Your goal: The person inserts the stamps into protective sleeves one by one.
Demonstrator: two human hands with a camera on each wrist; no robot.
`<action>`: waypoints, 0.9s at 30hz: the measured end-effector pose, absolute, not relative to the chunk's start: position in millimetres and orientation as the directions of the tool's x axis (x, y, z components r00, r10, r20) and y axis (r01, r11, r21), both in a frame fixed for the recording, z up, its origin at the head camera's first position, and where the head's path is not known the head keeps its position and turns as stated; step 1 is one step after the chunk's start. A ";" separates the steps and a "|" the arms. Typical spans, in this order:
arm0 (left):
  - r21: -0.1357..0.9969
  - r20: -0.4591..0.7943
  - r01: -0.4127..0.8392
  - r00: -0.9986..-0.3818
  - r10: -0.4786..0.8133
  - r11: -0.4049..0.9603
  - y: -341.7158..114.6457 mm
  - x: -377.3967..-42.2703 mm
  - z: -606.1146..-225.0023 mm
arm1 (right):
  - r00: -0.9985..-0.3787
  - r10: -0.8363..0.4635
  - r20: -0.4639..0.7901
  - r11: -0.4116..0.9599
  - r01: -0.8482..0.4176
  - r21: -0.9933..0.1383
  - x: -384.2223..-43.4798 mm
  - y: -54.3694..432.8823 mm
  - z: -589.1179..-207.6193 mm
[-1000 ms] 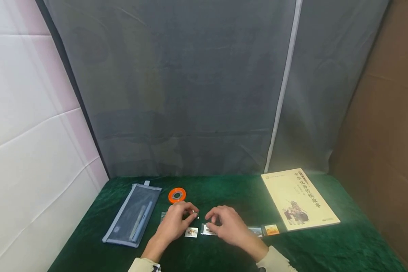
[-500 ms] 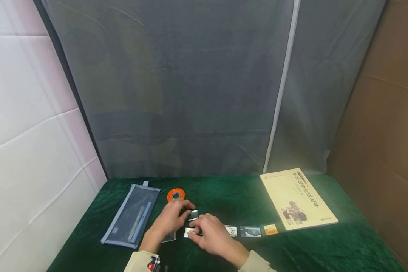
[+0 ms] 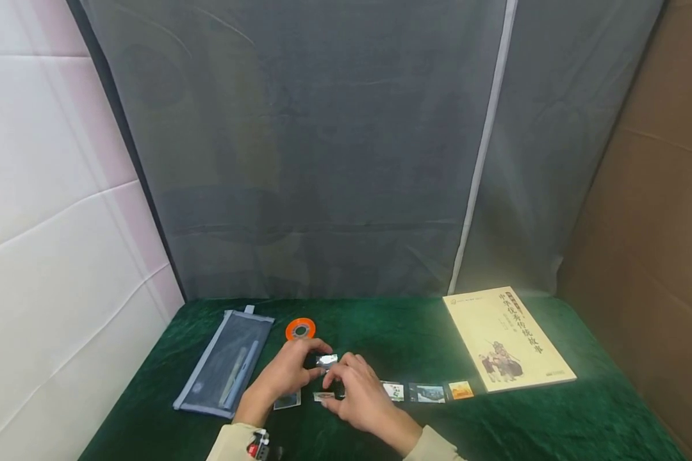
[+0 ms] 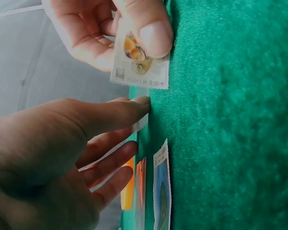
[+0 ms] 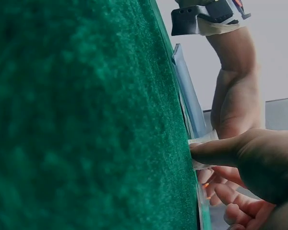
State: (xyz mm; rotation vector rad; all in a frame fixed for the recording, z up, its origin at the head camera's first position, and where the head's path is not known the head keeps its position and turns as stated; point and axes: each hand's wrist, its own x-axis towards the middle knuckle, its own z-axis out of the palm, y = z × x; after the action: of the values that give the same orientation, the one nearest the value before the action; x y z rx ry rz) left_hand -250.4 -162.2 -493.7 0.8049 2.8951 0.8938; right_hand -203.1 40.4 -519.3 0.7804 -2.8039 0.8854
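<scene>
My right hand point(image 3: 360, 390) pinches a small postage stamp point(image 4: 139, 67) with an orange-and-brown picture between thumb and fingers; in the head view the stamp point(image 3: 323, 397) looks tilted up from the cloth. Left of it, my left hand point(image 3: 285, 371) holds a small clear plastic sleeve point(image 3: 326, 360) by its edge with thumb and forefinger. In the left wrist view the sleeve shows only in part behind my left thumb point(image 4: 139, 105). Stamp and sleeve are close together but apart. The right wrist view hides most of the stamp behind my right thumb point(image 5: 201, 151).
Several stamps lie in a row: a white-and-green one point(image 3: 393, 391), a landscape one point(image 3: 428, 393) and an orange one point(image 3: 461, 390). Another stamp point(image 3: 288, 401) lies by my left wrist. Around them are an orange tape roll point(image 3: 300, 322), a mesh pencil pouch point(image 3: 225, 365) and a book point(image 3: 510, 339).
My right hand has moved left from the row, taken hold of the stamp and tilted it up. My left hand has stayed near its place, with the sleeve now turned into view.
</scene>
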 end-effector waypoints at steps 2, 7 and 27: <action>0.526 0.139 0.473 -0.868 0.477 0.707 -162.9 -250.7 -494.5 | -0.862 -0.437 0.257 0.695 -0.505 -0.511 -203.4 40.2 -520.3; 0.536 0.152 0.467 -0.873 0.464 0.703 -163.4 -250.7 -496.2 | -0.860 -0.441 0.258 0.671 -0.506 -0.542 -204.5 40.0 -520.5; 0.685 0.163 0.439 -0.870 0.465 0.582 -152.0 -246.8 -489.8 | -0.884 -0.385 0.267 0.517 -0.446 -0.731 -206.4 76.7 -515.6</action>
State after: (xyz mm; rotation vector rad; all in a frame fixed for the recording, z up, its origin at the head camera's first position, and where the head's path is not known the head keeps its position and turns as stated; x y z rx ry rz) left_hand -246.8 -152.0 -489.8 0.7895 2.7633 1.1818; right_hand -206.4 76.7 -515.6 0.7336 -2.6741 1.3198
